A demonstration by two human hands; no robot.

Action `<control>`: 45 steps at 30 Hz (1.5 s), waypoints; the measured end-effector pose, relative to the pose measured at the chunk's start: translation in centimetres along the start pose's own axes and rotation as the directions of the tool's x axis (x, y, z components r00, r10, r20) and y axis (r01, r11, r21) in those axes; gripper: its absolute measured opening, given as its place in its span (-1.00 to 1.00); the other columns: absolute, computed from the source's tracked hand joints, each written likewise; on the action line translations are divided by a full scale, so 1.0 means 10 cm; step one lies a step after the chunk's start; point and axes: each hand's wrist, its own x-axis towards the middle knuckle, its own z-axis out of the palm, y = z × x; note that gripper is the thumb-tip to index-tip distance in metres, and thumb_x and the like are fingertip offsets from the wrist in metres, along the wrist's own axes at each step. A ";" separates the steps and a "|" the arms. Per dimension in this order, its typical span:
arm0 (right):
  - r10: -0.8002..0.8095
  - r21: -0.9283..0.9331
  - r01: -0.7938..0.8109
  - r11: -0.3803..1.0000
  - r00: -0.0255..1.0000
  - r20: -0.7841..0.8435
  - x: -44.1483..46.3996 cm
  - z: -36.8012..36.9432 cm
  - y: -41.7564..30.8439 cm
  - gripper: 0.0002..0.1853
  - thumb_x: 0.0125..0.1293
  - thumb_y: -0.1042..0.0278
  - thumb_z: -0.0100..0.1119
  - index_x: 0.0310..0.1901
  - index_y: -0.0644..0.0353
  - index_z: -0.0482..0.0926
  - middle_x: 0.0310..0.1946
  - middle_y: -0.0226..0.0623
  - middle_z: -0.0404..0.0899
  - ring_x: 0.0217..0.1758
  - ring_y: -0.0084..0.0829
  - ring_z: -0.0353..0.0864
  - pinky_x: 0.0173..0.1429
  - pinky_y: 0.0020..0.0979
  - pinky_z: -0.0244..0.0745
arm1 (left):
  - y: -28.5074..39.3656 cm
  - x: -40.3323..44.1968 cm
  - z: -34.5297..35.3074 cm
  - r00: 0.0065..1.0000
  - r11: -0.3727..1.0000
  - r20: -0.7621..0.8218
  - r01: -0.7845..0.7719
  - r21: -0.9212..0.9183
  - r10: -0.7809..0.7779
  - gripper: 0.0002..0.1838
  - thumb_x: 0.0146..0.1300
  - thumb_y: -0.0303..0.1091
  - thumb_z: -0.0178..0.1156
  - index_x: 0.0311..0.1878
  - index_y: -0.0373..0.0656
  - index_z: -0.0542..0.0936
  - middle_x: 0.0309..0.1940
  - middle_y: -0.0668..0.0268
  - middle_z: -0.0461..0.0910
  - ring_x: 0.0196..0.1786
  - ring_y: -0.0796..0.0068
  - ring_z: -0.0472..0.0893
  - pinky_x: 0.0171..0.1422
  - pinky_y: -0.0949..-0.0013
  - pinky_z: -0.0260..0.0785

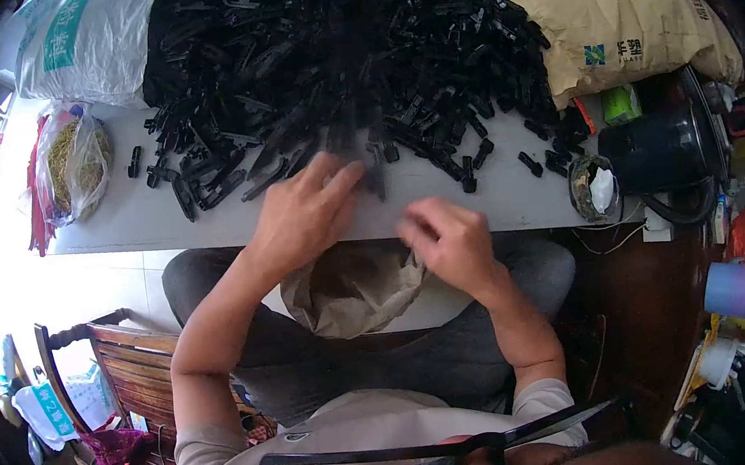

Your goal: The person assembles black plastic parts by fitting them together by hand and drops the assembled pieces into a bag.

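Observation:
A big heap of small black plastic parts [346, 63] covers the back of the table. My left hand [311, 204] is at the heap's front edge, its fingertips smeared by motion. A blurred black plastic part [375, 173] shows just beyond those fingertips; whether the hand holds it I cannot tell. Above the table's front edge, my right hand [453, 238] has its fingers curled in towards the thumb. What they hold, if anything, is hidden. Between my legs, below both hands, an open-mouthed beige sack [357, 302] sits with its rim folded out.
On the grey table [234, 215], a plastic bag of yellowish strands [75, 168] lies left and a printed beige sack [613, 16] back right. A black container [659, 148] and a small round tub [593, 189] stand right. A wooden chair [135, 348] is at lower left.

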 end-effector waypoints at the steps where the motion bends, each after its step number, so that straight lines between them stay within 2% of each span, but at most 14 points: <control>1: 0.039 -0.096 -0.048 0.994 0.995 -0.087 0.02 0.00 0.04 -0.76 0.34 0.29 0.47 -0.06 0.20 0.70 -0.28 -0.15 0.71 -0.29 -0.14 0.80 -0.23 -0.14 0.67 | -0.01 0.00 0.02 1.000 1.000 0.013 -0.007 0.022 0.007 -0.64 0.38 -0.26 0.37 0.19 -0.10 0.64 0.00 0.16 0.58 -0.17 0.09 0.72 -0.18 0.08 0.61; 6: 0.112 -0.429 -0.243 0.870 0.945 -0.307 0.12 -0.05 0.20 -0.80 0.38 0.32 0.41 -0.04 0.18 0.72 -0.15 -0.20 0.61 -0.19 -0.11 0.78 -0.21 -0.14 0.68 | 0.00 -0.05 0.05 0.999 0.991 0.010 -0.042 0.124 0.041 -0.70 0.37 -0.25 0.37 0.10 -0.11 0.62 -0.03 0.19 0.56 -0.16 0.14 0.71 -0.18 0.09 0.60; 12: 0.165 -0.373 -0.279 0.885 0.937 -0.309 0.13 -0.01 0.24 -0.80 0.36 0.34 0.41 -0.02 0.14 0.73 -0.14 -0.27 0.61 -0.08 -0.12 0.75 -0.11 -0.14 0.68 | 0.04 -0.07 0.02 0.985 0.971 0.016 0.166 0.174 -0.172 -0.71 0.37 -0.27 0.38 0.00 -0.18 0.54 -0.12 0.14 0.50 -0.20 0.03 0.69 -0.18 0.04 0.58; 17: -0.006 -0.363 -0.139 0.921 0.929 -0.371 0.17 0.03 0.29 -0.75 0.22 0.48 0.50 -0.07 0.17 0.69 -0.07 -0.33 0.68 -0.10 -0.11 0.73 -0.03 -0.14 0.66 | 0.06 -0.07 -0.05 0.963 0.955 0.034 0.259 0.141 -0.266 -0.77 0.38 -0.37 0.29 0.00 -0.22 0.50 -0.15 0.08 0.53 -0.16 0.01 0.72 -0.18 0.01 0.57; 20: -0.111 -0.352 -0.036 0.935 0.915 -0.387 0.18 0.02 0.31 -0.79 0.26 0.49 0.46 -0.11 0.22 0.66 -0.14 -0.27 0.71 -0.13 -0.12 0.74 -0.09 -0.18 0.67 | 0.07 -0.06 -0.05 0.960 0.966 -0.101 0.260 -0.014 -0.260 -0.74 0.44 -0.41 0.23 0.11 -0.24 0.50 -0.07 0.01 0.59 -0.15 -0.05 0.72 -0.13 0.05 0.58; 23: -0.081 -0.209 0.000 0.978 0.922 -0.378 0.15 0.01 0.27 -0.80 0.29 0.49 0.45 -0.10 0.24 0.65 -0.21 -0.21 0.74 -0.22 -0.14 0.75 -0.15 -0.22 0.67 | 0.04 -0.07 -0.03 0.959 0.948 -0.194 0.145 -0.284 -0.205 -0.67 0.55 -0.40 0.19 0.30 -0.27 0.55 -0.10 0.14 0.66 -0.24 0.20 0.69 -0.09 0.25 0.55; 26: 0.071 0.063 -0.057 0.996 0.966 -0.249 0.10 -0.06 0.06 -0.77 0.31 0.52 0.44 -0.02 0.26 0.68 -0.23 -0.15 0.75 -0.29 -0.15 0.75 -0.17 -0.24 0.66 | 0.00 -0.14 0.01 0.906 0.499 0.237 0.394 -0.772 -0.350 -0.61 0.68 -0.31 0.07 0.44 -0.27 0.51 -0.22 0.32 0.61 -0.25 0.50 0.61 -0.09 0.39 0.48; 27: 0.122 0.162 -0.093 0.982 0.976 -0.178 0.09 -0.09 -0.01 -0.75 0.32 0.53 0.43 0.01 0.27 0.70 -0.22 -0.13 0.75 -0.30 -0.15 0.75 -0.17 -0.24 0.66 | 0.02 -0.15 0.04 0.907 0.440 0.233 0.380 -0.814 -0.352 -0.62 0.69 -0.31 0.07 0.42 -0.27 0.53 -0.25 0.36 0.60 -0.25 0.56 0.59 -0.11 0.41 0.48; 30: -0.126 0.225 0.147 0.963 0.986 -0.108 0.10 -0.08 -0.12 -0.72 0.37 0.56 0.37 0.11 0.27 0.71 -0.24 -0.09 0.75 -0.28 -0.17 0.76 -0.15 -0.24 0.66 | 0.10 -0.16 0.11 0.910 0.291 0.268 0.363 -0.885 -0.317 -0.64 0.70 -0.30 0.06 0.38 -0.27 0.58 -0.31 0.43 0.57 -0.26 0.67 0.54 -0.16 0.45 0.46; 32: -0.089 0.293 0.096 0.951 0.995 -0.039 0.06 -0.09 -0.20 -0.72 0.39 0.59 0.34 0.11 0.30 0.72 -0.23 -0.10 0.76 -0.27 -0.25 0.77 -0.17 -0.29 0.66 | 0.12 -0.16 0.10 0.908 0.243 0.348 0.402 -0.883 -0.234 -0.64 0.71 -0.30 0.04 0.38 -0.26 0.58 -0.31 0.43 0.58 -0.27 0.67 0.55 -0.16 0.45 0.46; 36: -0.004 0.387 0.007 0.922 1.000 -0.010 0.00 -0.04 -0.26 -0.80 0.43 0.60 0.32 0.05 0.38 0.69 -0.27 -0.19 0.78 -0.33 -0.48 0.76 -0.23 -0.43 0.65 | 0.25 -0.15 0.05 0.967 0.579 0.212 0.254 -0.775 -0.142 -0.64 0.69 -0.32 0.03 0.38 -0.29 0.55 -0.17 0.13 0.64 -0.23 0.31 0.65 -0.11 0.25 0.52; 39: 0.122 0.539 -0.135 0.831 0.991 0.060 -0.09 0.02 -0.25 -0.85 0.52 0.55 0.28 0.04 0.37 0.62 -0.29 -0.23 0.78 -0.35 -0.57 0.74 -0.22 -0.47 0.67 | 0.20 -0.17 0.11 0.996 0.781 0.088 0.059 -0.622 -0.005 -0.59 0.68 -0.27 0.05 0.43 -0.28 0.50 -0.15 0.16 0.55 -0.23 0.28 0.59 -0.10 0.27 0.46; 42: 0.196 0.649 -0.193 0.736 0.978 0.069 -0.15 0.05 -0.23 -0.84 0.57 0.44 0.29 0.05 0.32 0.60 -0.27 -0.25 0.78 -0.30 -0.57 0.75 -0.17 -0.43 0.70 | 0.22 -0.15 0.11 0.995 0.796 0.029 -0.062 -0.602 0.100 -0.55 0.59 -0.27 0.19 0.41 -0.29 0.50 -0.11 0.01 0.57 -0.17 -0.02 0.64 -0.03 0.12 0.50; 45: 0.242 0.700 -0.228 0.677 0.967 0.082 -0.16 0.01 -0.26 -0.81 0.57 0.40 0.31 0.06 0.30 0.59 -0.27 -0.27 0.79 -0.25 -0.57 0.76 -0.14 -0.43 0.71 | 0.32 -0.16 0.02 0.989 0.823 0.143 0.054 -0.566 0.033 -0.49 0.48 -0.30 0.32 0.39 -0.30 0.50 -0.08 -0.01 0.61 -0.10 -0.10 0.67 0.02 0.08 0.53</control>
